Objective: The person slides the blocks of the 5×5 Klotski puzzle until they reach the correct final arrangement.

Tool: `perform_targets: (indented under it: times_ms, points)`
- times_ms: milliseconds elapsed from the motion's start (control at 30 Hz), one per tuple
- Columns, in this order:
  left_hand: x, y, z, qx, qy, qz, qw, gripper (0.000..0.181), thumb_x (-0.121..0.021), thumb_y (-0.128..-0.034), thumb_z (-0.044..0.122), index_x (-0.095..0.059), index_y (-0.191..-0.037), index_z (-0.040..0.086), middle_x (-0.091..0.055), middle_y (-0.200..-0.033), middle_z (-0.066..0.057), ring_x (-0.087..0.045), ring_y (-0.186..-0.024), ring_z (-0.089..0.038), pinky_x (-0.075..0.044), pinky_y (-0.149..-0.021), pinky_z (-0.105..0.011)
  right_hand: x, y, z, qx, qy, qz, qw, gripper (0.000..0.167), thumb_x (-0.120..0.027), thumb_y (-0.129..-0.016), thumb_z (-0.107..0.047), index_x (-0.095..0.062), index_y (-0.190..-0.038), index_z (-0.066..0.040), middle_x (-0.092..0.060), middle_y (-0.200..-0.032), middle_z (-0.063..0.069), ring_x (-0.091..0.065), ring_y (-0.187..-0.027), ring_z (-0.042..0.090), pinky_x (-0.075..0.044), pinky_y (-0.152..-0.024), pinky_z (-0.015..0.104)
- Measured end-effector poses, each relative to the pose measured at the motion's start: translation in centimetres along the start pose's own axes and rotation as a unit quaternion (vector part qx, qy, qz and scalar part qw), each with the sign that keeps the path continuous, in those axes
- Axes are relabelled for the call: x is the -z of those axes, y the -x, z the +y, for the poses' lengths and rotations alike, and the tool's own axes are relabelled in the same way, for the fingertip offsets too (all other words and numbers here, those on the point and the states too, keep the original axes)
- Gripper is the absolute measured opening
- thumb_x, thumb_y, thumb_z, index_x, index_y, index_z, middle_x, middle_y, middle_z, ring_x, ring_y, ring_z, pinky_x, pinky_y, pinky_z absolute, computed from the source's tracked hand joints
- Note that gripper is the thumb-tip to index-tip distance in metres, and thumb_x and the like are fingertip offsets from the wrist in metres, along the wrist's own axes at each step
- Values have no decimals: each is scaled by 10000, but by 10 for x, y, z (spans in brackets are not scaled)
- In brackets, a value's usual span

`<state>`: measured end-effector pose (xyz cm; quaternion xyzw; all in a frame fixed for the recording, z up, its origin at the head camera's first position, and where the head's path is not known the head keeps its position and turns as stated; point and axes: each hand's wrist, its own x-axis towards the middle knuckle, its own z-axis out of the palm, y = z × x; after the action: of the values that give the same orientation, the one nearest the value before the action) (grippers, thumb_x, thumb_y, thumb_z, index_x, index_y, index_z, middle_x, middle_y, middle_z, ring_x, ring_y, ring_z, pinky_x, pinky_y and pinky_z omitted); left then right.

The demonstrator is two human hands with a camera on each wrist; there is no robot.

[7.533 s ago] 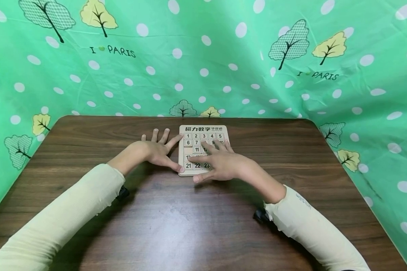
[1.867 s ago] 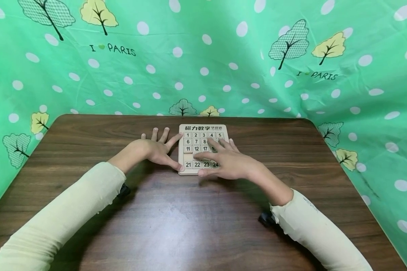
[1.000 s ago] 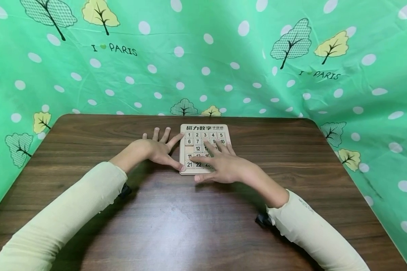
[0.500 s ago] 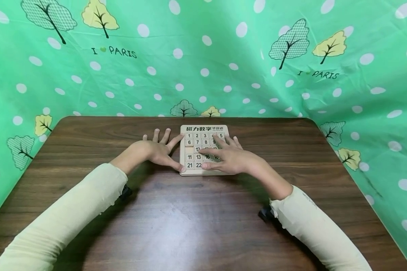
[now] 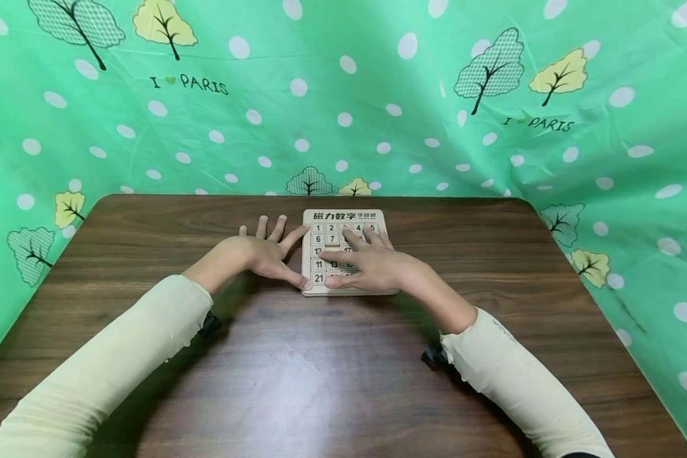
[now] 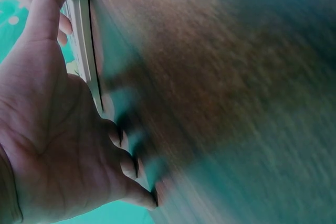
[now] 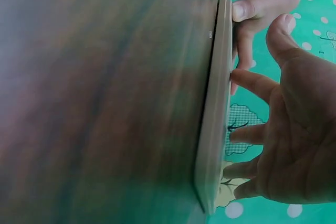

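Note:
A pale number sliding puzzle point(image 5: 349, 216) lies flat on the table, its numbered tiles in rows under a printed title. My left hand point(image 5: 260, 256) is spread at its left side, thumb on the lower left corner and index fingertip at the upper left edge. Over the tiles stretches my right hand point(image 5: 380, 266), index fingertip on the 12 tile point(image 5: 317, 250) at the left of the third row. An open slot shows just right of that tile. Several tiles are hidden under this hand. In the right wrist view the puzzle's side edge point(image 7: 212, 119) shows beneath the extended fingers.
The dark wood-grain table point(image 5: 252, 381) reaches around the puzzle on all sides. Behind it hangs a green curtain point(image 5: 343, 95) with white dots and printed trees. Both forearms wear pale sleeves point(image 5: 109, 356), with a dark device point(image 5: 435, 357) under the right one.
The 11 tile has gone down to the fourth row, and the 12 tile has slid left into the third row's first place. My left hand has stayed put.

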<state>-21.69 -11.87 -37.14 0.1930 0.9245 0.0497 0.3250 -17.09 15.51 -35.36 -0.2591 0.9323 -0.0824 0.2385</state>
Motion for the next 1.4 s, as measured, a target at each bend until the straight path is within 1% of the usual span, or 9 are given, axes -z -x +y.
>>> perform_targets:
  times_ms: [100, 233, 300, 400, 500, 667, 900, 1067, 1400]
  points:
    - [2, 3, 1, 15, 1, -10, 10000, 1355, -652, -873, 951, 213, -1780, 439, 311, -1851, -197, 282, -1694, -558, 104, -1307, -869, -3, 5, 3, 49, -17, 138, 9999, 735, -530, -1084, -763, -368, -1750, -497, -21, -1920, 161, 45, -1739, 587, 46, -1388, 755]
    - [1, 2, 2, -9, -20, 21, 10000, 1352, -660, -878, 938, 212, -1781, 435, 314, -1850, -195, 283, -1693, -556, 100, -1309, -868, -8, 19, 10, 98, -80, 363, 9993, 711, -574, -1079, -735, -460, -1722, -453, -56, -1913, 195, 19, -1737, 595, 55, -1377, 772]
    - [2, 2, 3, 6, -14, 13, 10000, 1376, -667, -852, 961, 212, -1778, 447, 312, -1852, -193, 284, -1693, -557, 104, -1305, -871, -8, 27, 11, 110, -92, 405, 9991, 697, -596, -1075, -724, -496, -1705, -442, -60, -1910, 203, 26, -1739, 591, 63, -1374, 772]
    - [-3, -7, -3, 37, -50, 38, 10000, 1444, -666, -771, 1031, 220, -1769, 479, 305, -1854, -203, 283, -1684, -585, 108, -1289, -888, -10, 33, 11, 128, -25, 418, 9990, 689, -616, -1066, -718, -515, -1692, -449, -58, -1909, 207, 32, -1740, 589, 63, -1368, 783]
    - [-3, -7, -4, 25, -18, 48, 10000, 1455, -661, -762, 1043, 213, -1773, 470, 300, -1853, -218, 282, -1678, -600, 110, -1279, -898, -11, 33, 10, 131, -10, 407, 9991, 698, -605, -1065, -731, -501, -1698, -456, -62, -1907, 211, 15, -1735, 603, 59, -1362, 793]
    - [1, 1, 0, -27, 24, -21, 10000, 1378, -670, -860, 954, 211, -1783, 432, 309, -1849, -213, 293, -1683, -575, 112, -1294, -882, -9, 22, 13, 38, 41, 431, 9991, 721, -528, -1067, -788, -462, -1714, -478, -96, -1902, 229, -37, -1712, 655, 37, -1356, 817]
    - [2, 3, 1, -11, 42, -34, 10000, 1383, -656, -846, 977, 201, -1786, 432, 308, -1847, -218, 280, -1689, -571, 112, -1304, -870, -5, 14, 15, -184, 90, 288, 9994, 719, -532, -1073, -773, -411, -1730, -507, -50, -1909, 211, 27, -1727, 622, 71, -1361, 795]
    - [0, 4, -1, -5, 63, 16, 10000, 1359, -668, -870, 944, 199, -1785, 436, 313, -1847, -211, 288, -1686, -571, 110, -1297, -880, -6, 22, 17, -114, 25, 367, 9993, 747, -546, -1059, -787, -411, -1733, -495, -49, -1911, 204, 27, -1729, 616, 74, -1370, 783]
    - [1, 1, 1, -4, 55, -10, 10000, 1368, -671, -865, 949, 212, -1779, 443, 323, -1846, -199, 293, -1685, -568, 107, -1298, -879, -7, 49, 27, -194, -100, 485, 9986, 693, -642, -1047, -726, -550, -1671, -439, -85, -1906, 209, 29, -1728, 615, 92, -1360, 789]
